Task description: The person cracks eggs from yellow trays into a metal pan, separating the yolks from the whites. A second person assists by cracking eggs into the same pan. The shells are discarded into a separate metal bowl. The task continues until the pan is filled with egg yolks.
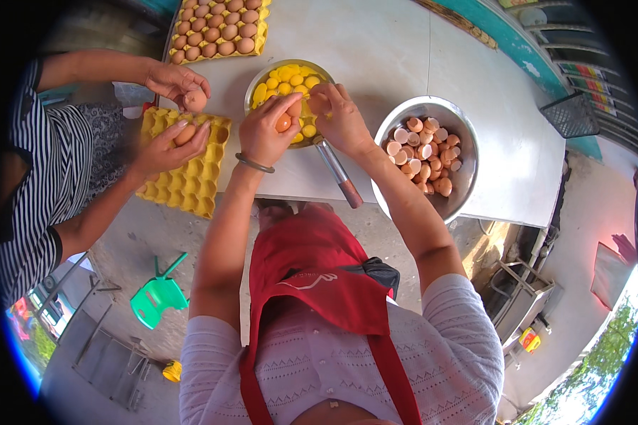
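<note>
My left hand (264,134), with a band at its wrist, is closed around a brown egg (284,122) over the near rim of a round metal pan (251,92). Another piece of brown shell shows beside that egg at my fingertips; whether the two are joined I cannot tell. My right hand (345,124) is closed on a brown eggshell (319,105) above the pan's right side. Many whole yolks (285,76) in clear egg white fill the pan. Its long handle (339,172) points toward me, past the table edge.
A steel bowl (466,142) of broken shells (427,154) stands at the right. Far left is a yellow tray of brown eggs (216,32). A co-worker's hands (179,85) hold eggs over another yellow tray (181,180). A green plastic chair (156,301) is on the floor.
</note>
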The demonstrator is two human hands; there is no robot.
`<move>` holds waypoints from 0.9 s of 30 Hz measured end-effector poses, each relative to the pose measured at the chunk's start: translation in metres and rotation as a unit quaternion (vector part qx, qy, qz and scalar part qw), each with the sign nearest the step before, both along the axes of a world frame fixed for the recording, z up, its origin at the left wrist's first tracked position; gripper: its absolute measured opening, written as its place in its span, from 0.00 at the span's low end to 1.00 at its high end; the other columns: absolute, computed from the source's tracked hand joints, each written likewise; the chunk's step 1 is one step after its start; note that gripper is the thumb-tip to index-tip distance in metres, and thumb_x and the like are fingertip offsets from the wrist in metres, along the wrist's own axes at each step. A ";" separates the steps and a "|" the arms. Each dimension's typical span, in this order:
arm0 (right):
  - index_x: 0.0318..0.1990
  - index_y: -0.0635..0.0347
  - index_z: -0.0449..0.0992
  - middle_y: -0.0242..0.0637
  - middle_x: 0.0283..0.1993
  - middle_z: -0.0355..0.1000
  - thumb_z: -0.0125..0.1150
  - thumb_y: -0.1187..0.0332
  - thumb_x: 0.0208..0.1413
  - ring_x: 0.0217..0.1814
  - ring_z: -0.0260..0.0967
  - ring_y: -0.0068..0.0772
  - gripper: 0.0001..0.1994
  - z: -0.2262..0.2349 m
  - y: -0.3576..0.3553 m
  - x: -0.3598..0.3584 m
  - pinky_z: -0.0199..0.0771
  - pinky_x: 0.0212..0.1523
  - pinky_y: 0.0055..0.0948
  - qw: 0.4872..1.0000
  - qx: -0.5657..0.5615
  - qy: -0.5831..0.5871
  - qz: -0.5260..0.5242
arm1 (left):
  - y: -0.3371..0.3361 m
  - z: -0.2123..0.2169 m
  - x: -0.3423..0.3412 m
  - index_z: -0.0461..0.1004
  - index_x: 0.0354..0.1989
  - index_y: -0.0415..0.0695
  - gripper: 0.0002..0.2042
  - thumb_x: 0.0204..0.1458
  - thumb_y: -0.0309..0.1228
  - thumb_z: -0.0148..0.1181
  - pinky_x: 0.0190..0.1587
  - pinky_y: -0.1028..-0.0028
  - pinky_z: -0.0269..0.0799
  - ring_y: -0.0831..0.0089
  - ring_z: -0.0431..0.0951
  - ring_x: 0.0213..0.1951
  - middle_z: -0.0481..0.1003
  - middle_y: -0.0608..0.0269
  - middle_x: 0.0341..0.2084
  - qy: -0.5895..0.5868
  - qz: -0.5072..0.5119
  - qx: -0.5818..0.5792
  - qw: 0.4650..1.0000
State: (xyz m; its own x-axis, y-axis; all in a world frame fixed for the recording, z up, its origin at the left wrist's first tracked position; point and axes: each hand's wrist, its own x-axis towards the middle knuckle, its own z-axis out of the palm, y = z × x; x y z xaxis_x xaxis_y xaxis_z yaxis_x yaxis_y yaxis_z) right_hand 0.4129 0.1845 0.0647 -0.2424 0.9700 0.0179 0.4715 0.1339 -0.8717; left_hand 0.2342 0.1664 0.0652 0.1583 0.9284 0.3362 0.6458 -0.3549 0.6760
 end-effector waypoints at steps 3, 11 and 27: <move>0.48 0.57 0.72 0.41 0.47 0.69 0.56 0.84 0.42 0.47 0.73 0.49 0.22 0.002 0.000 0.004 0.78 0.45 0.41 0.996 0.062 -0.064 0.016 | 0.001 0.010 -0.005 0.76 0.51 0.52 0.23 0.42 0.23 0.65 0.39 0.66 0.77 0.61 0.79 0.39 0.77 0.64 0.39 0.069 -0.030 0.020 0.997; 0.46 0.56 0.74 0.40 0.45 0.70 0.55 0.85 0.41 0.46 0.74 0.46 0.22 0.045 0.003 0.012 0.79 0.42 0.39 0.981 0.173 -0.074 0.037 | 0.001 0.067 -0.011 0.73 0.54 0.56 0.27 0.40 0.29 0.68 0.34 0.67 0.75 0.68 0.76 0.34 0.73 0.71 0.35 0.251 -0.044 0.141 0.957; 0.60 0.61 0.70 0.48 0.58 0.69 0.68 0.72 0.51 0.61 0.67 0.45 0.27 -0.003 -0.125 0.184 0.69 0.59 0.41 0.922 0.064 -0.267 -0.274 | -0.067 -0.006 0.173 0.61 0.65 0.42 0.40 0.46 0.50 0.67 0.46 0.61 0.74 0.54 0.80 0.44 0.79 0.51 0.43 -0.095 -0.028 -0.274 0.957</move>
State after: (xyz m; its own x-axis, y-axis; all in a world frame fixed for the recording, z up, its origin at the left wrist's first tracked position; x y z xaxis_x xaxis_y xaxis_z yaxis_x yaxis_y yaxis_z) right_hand 0.5971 0.0599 0.0614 0.2757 0.9479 0.1598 0.8559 -0.1664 -0.4897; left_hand 0.4076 0.0997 0.0591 0.1967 0.9656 -0.1700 0.4828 0.0555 0.8740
